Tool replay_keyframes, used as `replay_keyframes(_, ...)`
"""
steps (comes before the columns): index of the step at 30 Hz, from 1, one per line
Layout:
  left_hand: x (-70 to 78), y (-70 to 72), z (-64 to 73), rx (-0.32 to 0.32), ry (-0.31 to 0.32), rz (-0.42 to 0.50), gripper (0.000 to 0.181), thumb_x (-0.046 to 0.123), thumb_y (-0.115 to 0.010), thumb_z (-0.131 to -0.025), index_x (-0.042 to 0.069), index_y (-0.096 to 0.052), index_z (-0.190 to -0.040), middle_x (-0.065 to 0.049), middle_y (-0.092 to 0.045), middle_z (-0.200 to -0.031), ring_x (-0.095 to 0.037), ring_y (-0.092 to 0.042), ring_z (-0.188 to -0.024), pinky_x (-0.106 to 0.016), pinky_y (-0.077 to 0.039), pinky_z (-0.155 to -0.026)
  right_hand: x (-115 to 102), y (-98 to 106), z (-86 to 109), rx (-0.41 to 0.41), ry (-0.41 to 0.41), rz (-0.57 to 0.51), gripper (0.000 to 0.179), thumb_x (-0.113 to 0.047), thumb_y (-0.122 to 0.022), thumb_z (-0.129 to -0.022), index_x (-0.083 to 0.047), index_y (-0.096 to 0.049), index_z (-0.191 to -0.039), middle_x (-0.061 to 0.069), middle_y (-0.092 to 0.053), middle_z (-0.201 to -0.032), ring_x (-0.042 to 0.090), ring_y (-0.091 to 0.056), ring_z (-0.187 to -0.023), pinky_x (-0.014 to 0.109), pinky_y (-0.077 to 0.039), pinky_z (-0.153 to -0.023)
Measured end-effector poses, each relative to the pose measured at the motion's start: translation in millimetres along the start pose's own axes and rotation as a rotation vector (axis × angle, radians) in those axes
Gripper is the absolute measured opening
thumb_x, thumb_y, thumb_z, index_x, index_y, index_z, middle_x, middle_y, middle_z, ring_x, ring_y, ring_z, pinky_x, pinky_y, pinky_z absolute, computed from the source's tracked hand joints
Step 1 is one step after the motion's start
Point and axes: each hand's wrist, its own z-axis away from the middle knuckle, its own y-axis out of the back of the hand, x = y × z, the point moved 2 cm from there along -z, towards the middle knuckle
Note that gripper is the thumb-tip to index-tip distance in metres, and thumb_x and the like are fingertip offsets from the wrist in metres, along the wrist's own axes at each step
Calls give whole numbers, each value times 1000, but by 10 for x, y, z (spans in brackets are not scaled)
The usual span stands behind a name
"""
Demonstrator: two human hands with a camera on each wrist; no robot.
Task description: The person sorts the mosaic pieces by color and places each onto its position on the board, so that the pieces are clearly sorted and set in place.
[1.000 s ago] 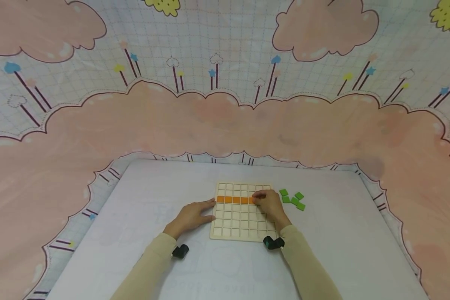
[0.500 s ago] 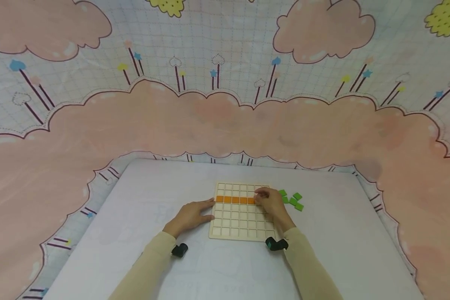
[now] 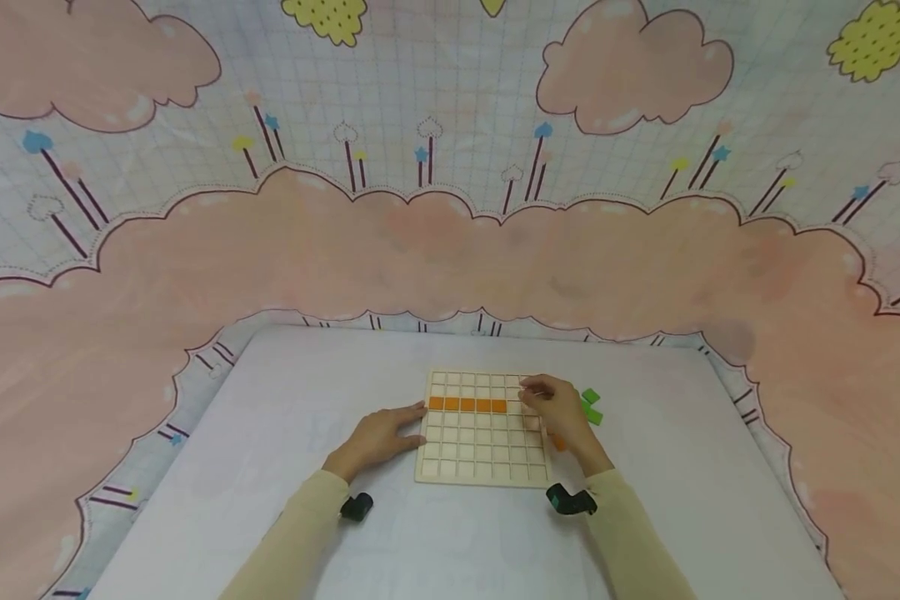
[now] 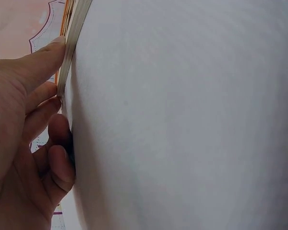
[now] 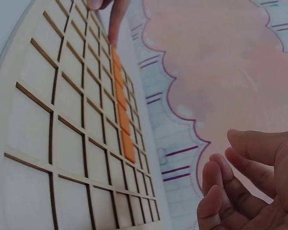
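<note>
the gridded board (image 3: 483, 433), lower centre of the head frame, is judged light and stiff, best steadied by its rims; the thin orange tiles (image 3: 468, 405) on it should suit an edge pinch. left hand (image 3: 375, 436) touches the board's left edge, fingers extended; right hand (image 3: 566, 412) loosely curved, nothing visibly held.

A pale, square wooden grid board (image 3: 483, 450) lies flat on the desk (image 3: 232, 517), five orange tiles (image 3: 468, 405) filling adjoining cells in one row.
</note>
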Motion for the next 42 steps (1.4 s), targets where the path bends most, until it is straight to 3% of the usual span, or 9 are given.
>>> replay_keyframes(3,-1,3,0,1,-3,0,59,44,-69,-89,24,-53,-143,11,-44,-153,-25,-46,-140,-48,-38,-116,-19,65,27,16,-17,-4,27,-21,-69,-92,-8,-70,-117,10,-71,-106,22,-66,-94,30,-57,-78)
replay_keyframes(10,-8,-2,-1,2,1,-11,60,46,-69,-89,25,-53,-143,12,-43,-153,-25,-46,-140,-48,-38,-116,-49,205,134,26,-2,26,28,-22,-68,-93,-8,-69,-117,10,-70,-110,25,-65,-103,39,-58,-90)
replay_keyframes(21,-28,-11,-3,-6,-4,-9,60,46,-68,-89,24,-52,-143,10,-44,-153,-25,-47,-140,-47,-38,-116,-28,382,258,62,15,63,27,-22,-68,-93,-9,-70,-116,10,-71,-108,26,-65,-100,34,-55,-85)
replay_keyframes(27,-13,2,-4,-10,-5,-8,61,45,-68,-89,23,-52,-144,9,-44,-154,-25,-46,-140,-47,-38,-116,76,455,315,65,23,94,29,-22,-69,-93,-8,-69,-118,12,-70,-111,27,-64,-102,37,-56,-88)
replay_keyframes(32,-17,8,-18,-14,5,-5,61,46,-68,-89,25,-51,-144,11,-42,-154,-24,-45,-141,-47,-37,-117,191,506,351,64,11,132,30,-22,-70,-92,-7,-69,-118,12,-70,-109,27,-64,-101,29,-53,-82)
replay_keyframes(42,-37,-3,-31,-16,-3,-3,61,47,-67,-90,25,-50,-144,12,-42,-154,-24,-44,-141,-48,-37,-117,370,543,432,26,-21,141,28,-18,-68,-93,-4,-69,-118,13,-69,-105,28,-65,-99,25,-52,-73)
